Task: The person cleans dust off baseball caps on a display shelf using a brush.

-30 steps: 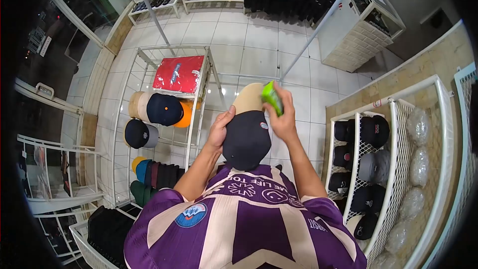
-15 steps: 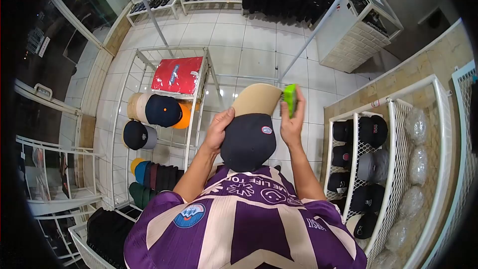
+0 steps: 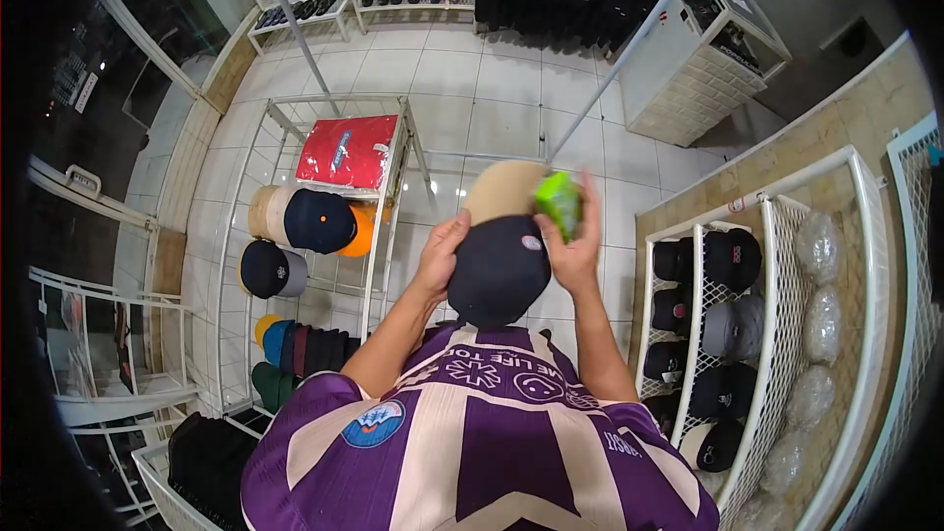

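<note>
In front of my chest is a baseball cap with a dark navy crown, a tan brim and a small oval patch. My left hand grips its left side, thumb near where brim meets crown. My right hand is closed around a bright green brush, slightly blurred by motion. The brush lies over the right edge of the brim; whether its bristles touch the fabric is hidden.
To the left, a white wire rack holds several caps and a red packaged garment. At right, a white mesh shelf carries more caps and clear plastic-wrapped bundles. A brick-patterned counter stands farther back.
The green brush in my right hand has moved left, from beside the brim to over its edge. The cap has shifted slightly right and tilted in my left hand.
</note>
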Demonstrator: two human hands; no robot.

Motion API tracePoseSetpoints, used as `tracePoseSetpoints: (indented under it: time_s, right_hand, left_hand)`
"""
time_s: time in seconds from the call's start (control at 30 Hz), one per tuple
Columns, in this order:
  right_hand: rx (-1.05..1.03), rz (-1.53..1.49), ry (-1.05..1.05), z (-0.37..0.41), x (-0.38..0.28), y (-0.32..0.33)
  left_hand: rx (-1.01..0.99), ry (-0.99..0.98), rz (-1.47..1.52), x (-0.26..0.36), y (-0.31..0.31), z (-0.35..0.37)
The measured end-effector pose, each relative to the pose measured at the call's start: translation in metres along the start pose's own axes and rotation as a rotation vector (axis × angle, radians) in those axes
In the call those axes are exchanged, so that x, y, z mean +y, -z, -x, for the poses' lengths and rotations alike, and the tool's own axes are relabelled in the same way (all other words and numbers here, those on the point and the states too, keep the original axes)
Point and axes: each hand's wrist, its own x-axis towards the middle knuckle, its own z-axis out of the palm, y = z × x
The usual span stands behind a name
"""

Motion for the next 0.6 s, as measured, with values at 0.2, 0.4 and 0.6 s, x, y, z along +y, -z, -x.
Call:
tracePoseSetpoints:
  time_s: [0.2,0.4,0.6]
  right_hand:
    - [0.13,-0.203,-0.275,-0.008,0.071,0.018]
    - [-0.166,-0.956,-0.465,-0.001,0.049,0.038]
    - [-0.366,-0.615,-0.389,-0.011,0.021,0.052]
  left_hand:
    - [0.026,-0.036,0.023,0.003,-0.008,0.002]
    - [0.155,0.038,0.144,-0.011,-0.026,0.0]
    - [0.002,0.094,-0.252,0.01,-0.005,-0.004]
